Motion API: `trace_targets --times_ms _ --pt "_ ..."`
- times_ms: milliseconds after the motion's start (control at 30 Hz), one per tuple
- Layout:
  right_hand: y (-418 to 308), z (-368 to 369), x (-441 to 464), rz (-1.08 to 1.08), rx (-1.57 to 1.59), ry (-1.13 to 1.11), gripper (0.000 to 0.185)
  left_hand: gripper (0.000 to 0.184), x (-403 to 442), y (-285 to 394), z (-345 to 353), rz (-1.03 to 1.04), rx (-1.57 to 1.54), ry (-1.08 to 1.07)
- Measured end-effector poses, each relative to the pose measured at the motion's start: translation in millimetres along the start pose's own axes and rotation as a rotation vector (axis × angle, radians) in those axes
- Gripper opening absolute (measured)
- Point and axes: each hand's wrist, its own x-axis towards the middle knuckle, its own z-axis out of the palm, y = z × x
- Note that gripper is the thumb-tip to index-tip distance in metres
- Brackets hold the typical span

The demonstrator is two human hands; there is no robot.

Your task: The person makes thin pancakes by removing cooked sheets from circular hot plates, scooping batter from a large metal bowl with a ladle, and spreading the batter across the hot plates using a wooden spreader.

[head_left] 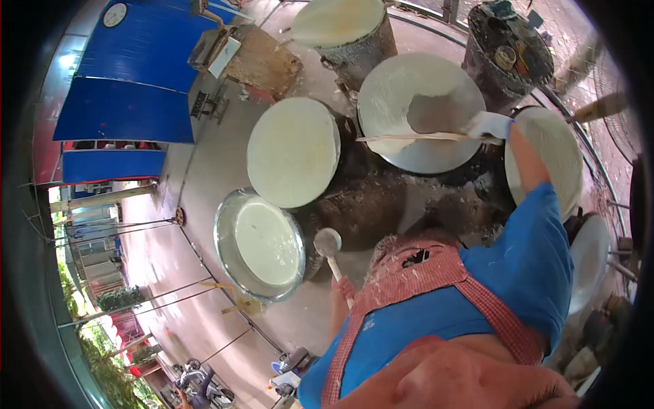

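My right hand (490,127), in a white glove, is closed on a long thin wooden stick (415,137). The stick reaches across a large round pan (426,160) whose surface is mostly coated white, with a bare grey patch beside the glove. Low in front of my apron, my left hand (343,292) grips the pale handle of a ladle (328,242), its round bowl pointing away from me. Just left of the ladle stands a wide metal basin (225,238) of white liquid (267,240). My left fingers are only partly visible.
A round pale disc (293,152) lies between basin and pan. Another white-topped drum (340,27) stands at the back, a dark drum (507,58) with tools at back right. More round white surfaces (545,153) are at my right. A wooden board (262,61) lies farther left.
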Motion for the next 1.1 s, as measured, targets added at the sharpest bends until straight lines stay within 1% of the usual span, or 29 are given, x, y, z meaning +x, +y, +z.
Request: trace_targets --times_ms 33,67,100,133,167,200,267,300,333,367,400,433,467,500,533,567,600,667,700,733,800,867,900,933,967,1000,1033,1067,1100 --pt "-31 -1 -30 0.214 0.063 -0.063 0.01 0.037 -1 2 -5 0.009 -0.019 0.015" --pt "-82 -2 -60 0.8 0.298 -0.085 0.015 0.037 3 5 -14 -0.017 -0.031 0.023" --pt "-127 7 -84 1.212 0.464 -0.001 0.021 0.037 13 14 -25 -0.054 0.018 -0.066" --pt "-164 27 -113 1.412 0.6 0.181 0.027 0.038 26 23 -37 -0.09 0.069 -0.162" --pt "-195 65 -144 1.454 0.766 0.503 0.032 0.036 38 28 -49 -0.201 -0.024 -0.171" --pt "-226 102 -175 1.43 0.911 0.845 0.038 0.034 51 36 -58 -0.311 -0.112 -0.188" --pt "-276 136 -71 1.394 0.918 1.194 0.038 0.02 52 46 -68 -0.066 0.206 -0.36" --pt "-302 151 -17 1.352 0.905 1.361 0.038 0.013 54 50 -81 -0.239 0.058 -0.307" --pt "-287 185 13 1.391 0.66 1.277 0.033 0.011 69 59 -81 -0.38 -0.092 -0.279" --pt "-272 218 43 1.438 0.407 1.194 0.028 0.013 73 66 -84 -0.467 -0.167 -0.317" --pt "-262 231 90 1.518 0.405 1.17 0.029 0.016 73 70 -87 -0.555 -0.243 -0.35" --pt "-247 251 123 1.447 0.255 1.157 0.03 0.016 69 74 -85 -0.534 -0.236 -0.396" --pt "-224 271 145 1.282 0.005 1.134 0.031 0.007 60 78 -83 -0.472 -0.166 -0.416" --pt "-206 284 152 1.354 -0.18 0.897 0.031 0.011 53 80 -82 -0.408 -0.096 -0.408" --pt "-220 285 157 1.355 -0.163 0.927 0.031 0.019 46 84 -81 -0.342 -0.01 -0.4" --pt "-238 272 155 1.489 -0.281 0.784 0.03 0.036 37 86 -83 -0.335 -0.044 -0.469" --pt "-249 263 146 1.616 -0.405 0.632 0.029 0.035 31 88 -85 -0.289 0.012 -0.486" --pt "-261 275 105 1.716 -0.45 0.576 0.029 0.032 33 88 -101 -0.329 -0.016 -0.585" --pt "-274 272 99 1.751 -0.436 0.658 0.03 0.032 31 94 -105 -0.325 0.002 -0.608" --pt "-269 268 105 1.755 -0.454 0.678 0.03 0.029 30 94 -109 -0.445 -0.125 -0.601" --pt "-255 260 135 1.548 -0.437 0.991 0.028 0.013 34 86 -112 -0.543 -0.186 -0.602" --pt "-224 260 168 1.497 -0.284 0.946 0.027 0.013 35 80 -109 -0.621 -0.309 -0.65" --pt "-225 250 159 1.472 -0.307 0.946 0.027 0.011 30 78 -104 -0.607 -0.343 -0.794" --pt "-231 246 152 1.508 -0.327 0.814 0.028 0.011 27 74 -104 -0.584 -0.344 -0.807" --pt "-237 248 151 1.542 -0.328 0.701 0.028 0.011 25 74 -107 -0.574 -0.349 -0.74" --pt "-235 250 128 1.575 -0.346 0.745 0.027 0.011 24 78 -105 -0.562 -0.352 -0.683" --pt "-246 236 110 1.585 -0.299 0.73 0.027 0.01 21 80 -102 -0.532 -0.318 -0.699" --pt "-249 223 96 1.748 -0.204 0.623 0.03 0.012 15 80 -102 -0.514 -0.286 -0.706" --pt "-241 221 92 1.687 -0.222 0.769 0.03 0.013 11 81 -99 -0.57 -0.335 -0.692"
